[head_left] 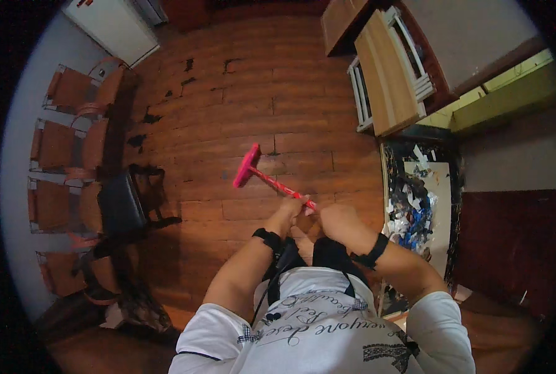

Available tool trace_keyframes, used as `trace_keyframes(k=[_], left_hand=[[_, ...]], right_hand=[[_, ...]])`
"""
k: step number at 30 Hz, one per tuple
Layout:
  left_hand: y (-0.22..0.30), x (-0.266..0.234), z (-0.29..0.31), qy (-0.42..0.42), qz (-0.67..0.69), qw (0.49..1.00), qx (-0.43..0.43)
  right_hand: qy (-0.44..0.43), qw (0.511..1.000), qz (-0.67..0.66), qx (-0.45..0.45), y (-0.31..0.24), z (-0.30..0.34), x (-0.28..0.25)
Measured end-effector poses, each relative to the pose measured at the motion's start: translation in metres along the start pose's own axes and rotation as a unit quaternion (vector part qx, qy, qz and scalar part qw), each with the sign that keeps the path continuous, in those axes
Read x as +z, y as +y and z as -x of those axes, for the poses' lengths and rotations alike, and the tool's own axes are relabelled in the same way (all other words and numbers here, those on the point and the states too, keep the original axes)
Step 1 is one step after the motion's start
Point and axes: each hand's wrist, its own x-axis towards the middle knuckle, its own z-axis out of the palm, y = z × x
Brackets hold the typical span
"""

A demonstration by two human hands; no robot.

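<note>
A broom with a pink-red head (248,167) and a red and white patterned handle (276,186) slants across the wooden floor in front of me. Its head is down by the floor, ahead and to the left of my hands. My left hand (294,206) is closed around the handle partway up. Closer to its upper end, my right hand (338,219) grips the handle too, with its fingers mostly hidden behind the back of the hand.
Several brown chairs (59,149) line the left wall, with a black chair (122,201) before them. A wooden table (387,73) with white-framed pieces stands ahead right. Mixed litter (415,212) lies along the right. Dark patches (135,141) mark the wooden floor (228,112).
</note>
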Motion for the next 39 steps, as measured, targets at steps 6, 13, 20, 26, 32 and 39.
trace_keyframes(k=[6, 13, 20, 26, 32, 39], left_hand=[[-0.026, 0.077, -0.016, -0.011, -0.198, 0.979, -0.045], [-0.141, 0.179, -0.095, -0.072, -0.229, 0.970, -0.034], [-0.197, 0.284, -0.107, -0.079, -0.260, 0.953, -0.131], [-0.173, 0.366, -0.025, -0.088, -0.275, 0.944, -0.159], [-0.158, 0.375, 0.014, -0.175, -0.456, 0.866, -0.105], [-0.130, 0.318, 0.018, -0.191, -0.207, 0.942, -0.185]], right_hand=[[0.002, 0.996, -0.051, 0.070, 0.095, 0.032, 0.050], [-0.028, 0.984, -0.092, 0.150, 0.220, 0.132, 0.060], [-0.050, 0.975, -0.080, 0.203, 0.286, 0.219, 0.049], [-0.037, 0.974, -0.046, 0.220, 0.277, 0.268, 0.002], [0.158, 0.976, -0.057, 0.137, 0.255, 0.302, -0.004], [0.132, 0.982, -0.031, 0.129, 0.211, 0.256, -0.009]])
